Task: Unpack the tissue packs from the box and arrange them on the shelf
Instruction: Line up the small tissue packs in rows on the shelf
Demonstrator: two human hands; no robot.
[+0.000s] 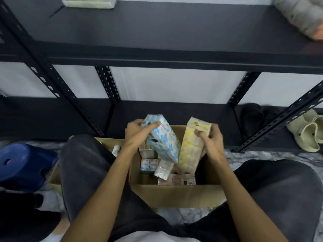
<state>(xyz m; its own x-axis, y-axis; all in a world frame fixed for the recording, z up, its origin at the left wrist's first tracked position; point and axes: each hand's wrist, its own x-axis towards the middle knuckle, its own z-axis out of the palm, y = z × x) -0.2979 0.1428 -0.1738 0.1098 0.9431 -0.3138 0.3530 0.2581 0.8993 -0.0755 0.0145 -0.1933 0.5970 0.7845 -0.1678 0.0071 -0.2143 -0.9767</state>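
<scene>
Your forearms are bare to the elbow; no sleeves, watch or rings are visible on your left hand (135,135) or right hand (210,139). You wear dark grey, soft-textured trousers (83,165) and a white top (145,237) at the lower edge.

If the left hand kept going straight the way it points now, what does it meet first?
Likely the lower shelf board just beyond the box. The left hand, gripping the blue pack, points up-forward; depth is unclear.
</scene>
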